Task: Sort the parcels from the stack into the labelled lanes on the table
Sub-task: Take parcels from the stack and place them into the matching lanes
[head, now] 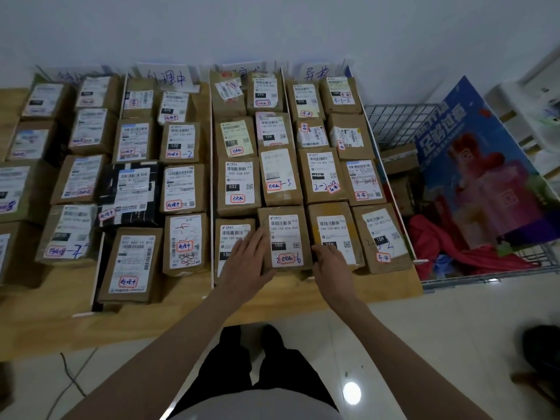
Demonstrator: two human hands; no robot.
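From the head camera, a wooden surface (45, 322) carries rows of brown cardboard parcels, split into lanes by thin white dividers (211, 165). Handwritten paper signs (169, 77) stand along its far edge against the wall.

At the near edge, right of the middle, sits one parcel (285, 237) with a white label and a red-framed sticker near its bottom. The left hand (250, 262) lies flat against that parcel's left side, fingers (257, 241) straight and close together, partly covering the label of the neighbouring box (230, 237). The right hand (331, 265) is at the parcel's right near corner, its fingers bent down over the edge between this parcel and the next one to the right (333, 234); how firmly they grip cannot be told.

Off the surface's right edge stands a wire basket (400, 122) holding a blue printed carton (485, 165), red cloth (448, 247) and a few more brown boxes (400, 162).

Below, the person's dark trousers show over a pale tiled floor (424, 344).
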